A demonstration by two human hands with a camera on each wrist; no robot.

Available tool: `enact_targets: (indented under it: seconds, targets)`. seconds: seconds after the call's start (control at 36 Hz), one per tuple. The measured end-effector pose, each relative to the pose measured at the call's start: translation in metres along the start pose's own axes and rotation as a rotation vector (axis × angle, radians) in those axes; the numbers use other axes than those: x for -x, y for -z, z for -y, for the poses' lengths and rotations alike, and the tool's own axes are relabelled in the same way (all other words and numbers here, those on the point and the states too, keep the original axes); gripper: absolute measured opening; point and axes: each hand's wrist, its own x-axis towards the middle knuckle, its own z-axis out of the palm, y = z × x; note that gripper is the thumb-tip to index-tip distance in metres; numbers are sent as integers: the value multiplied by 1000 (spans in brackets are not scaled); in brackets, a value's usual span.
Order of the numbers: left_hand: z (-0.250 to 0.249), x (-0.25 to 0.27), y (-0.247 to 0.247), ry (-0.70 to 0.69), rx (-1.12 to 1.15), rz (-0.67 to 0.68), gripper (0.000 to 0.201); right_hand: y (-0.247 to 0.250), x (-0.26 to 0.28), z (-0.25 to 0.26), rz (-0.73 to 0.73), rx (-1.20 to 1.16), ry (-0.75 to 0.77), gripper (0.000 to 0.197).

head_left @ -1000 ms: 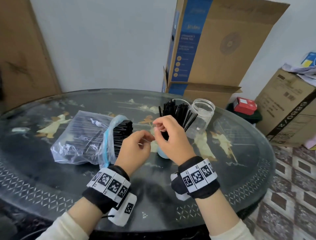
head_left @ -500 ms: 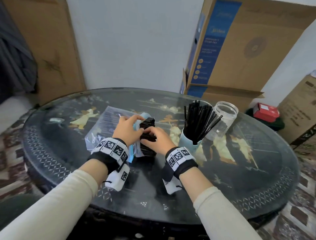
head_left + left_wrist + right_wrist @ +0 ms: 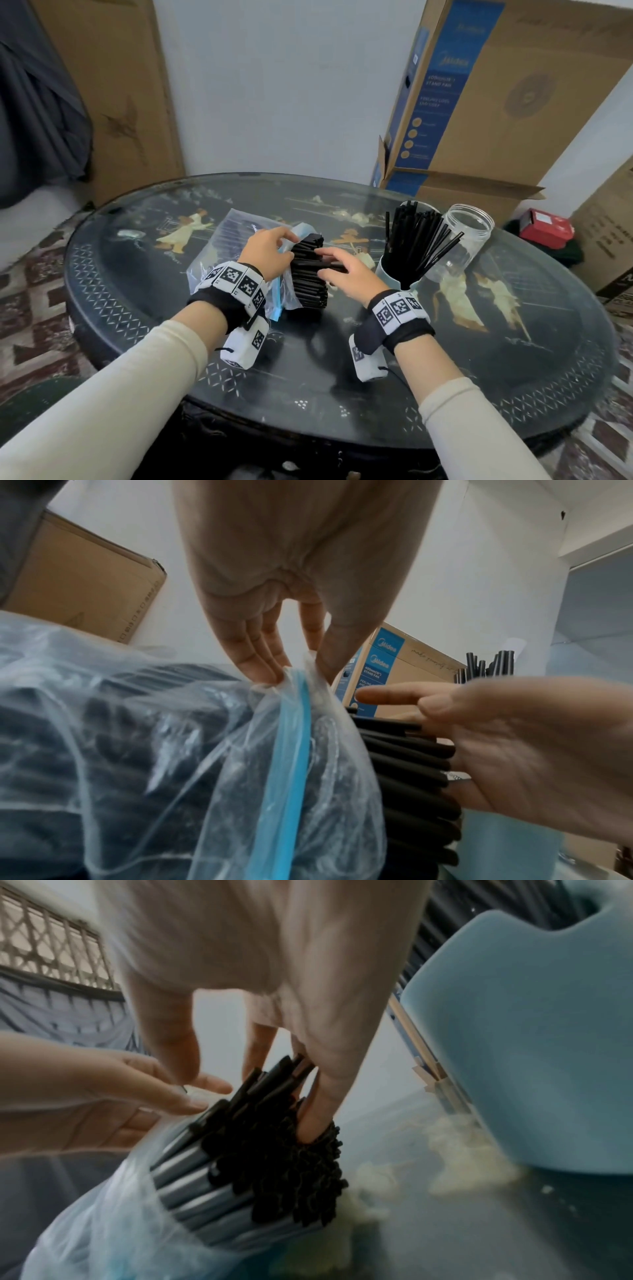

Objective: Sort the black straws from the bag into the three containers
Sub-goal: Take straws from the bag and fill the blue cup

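Note:
A clear plastic bag (image 3: 236, 240) with a blue zip strip lies on the table, and a thick bundle of black straws (image 3: 308, 274) sticks out of its mouth. My left hand (image 3: 270, 250) pinches the bag's rim (image 3: 301, 669) between thumb and fingers. My right hand (image 3: 342, 272) is at the straw ends (image 3: 274, 1150), with straight fingers (image 3: 318, 1104) pushed in among them and the thumb apart. A light blue cup (image 3: 388, 274) holding many black straws (image 3: 414, 240) stands right of my hands, with a clear jar (image 3: 466, 236) beside it.
The round dark glass-topped table (image 3: 342, 377) has bare surface toward me. Large cardboard boxes (image 3: 496, 102) stand behind the table on the right, and a red box (image 3: 544, 228) lies on the floor. Another flat carton (image 3: 113, 85) leans on the wall at the left.
Both hands left the blue cup and moved left to the bag. My left hand took hold of the bag's rim and my right hand's fingers went to the straw ends.

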Motion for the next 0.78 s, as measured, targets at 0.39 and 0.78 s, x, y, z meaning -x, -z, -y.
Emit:
enact_targets:
  seconds: [0.39, 0.78]
  targets:
    - [3, 0, 1, -14, -12, -13, 23, -2, 9, -10, -9, -126, 47, 40]
    - [4, 0, -3, -3, -20, -7, 24, -8, 8, -14, -117, -152, 133, 27]
